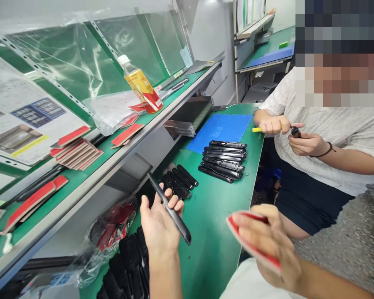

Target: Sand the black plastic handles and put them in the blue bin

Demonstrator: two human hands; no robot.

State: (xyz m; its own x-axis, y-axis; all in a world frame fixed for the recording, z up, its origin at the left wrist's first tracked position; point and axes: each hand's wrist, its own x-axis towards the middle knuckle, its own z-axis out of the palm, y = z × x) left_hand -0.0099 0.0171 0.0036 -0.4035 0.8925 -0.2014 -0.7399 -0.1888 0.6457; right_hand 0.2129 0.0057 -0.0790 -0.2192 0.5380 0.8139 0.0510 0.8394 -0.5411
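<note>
Slender black plastic bar [171, 209] right in the person's left hand [158, 226], and it's held up well to the near side of the blue rubber mat [220, 131]! The left fingers [174, 201] curl around the bar's middle, gripping it at a slant, with one end pointing toward the mat. Over in the right hand [268, 245], a thin red-edged strip [252, 236] is pinched firmly, the right fingers [249, 220] closed over its flat, pale face. That strip sits to the right of the bar, the two well apart.

Now the green worktop [212, 249], which carries the mat: along the mat's near edge lies a tidy stack of glossy black bars [222, 160]. Just left of that stack, a looser cluster of matte black bars [177, 182] sits right behind the left hand. Farther from the mat, at the lower left, more black bars [124, 265] lie heaped beside a clear plastic bag of red pieces [115, 222].

Above the mat's left side runs a green shelf [112, 153], holding a yellow-labelled plastic bottle [140, 85] and bundled red strips [76, 153]. And on the mat's far right, a seated co-worker's hands [289, 135] work a yellow-handled tool [257, 129] against a small dark object [296, 132].
</note>
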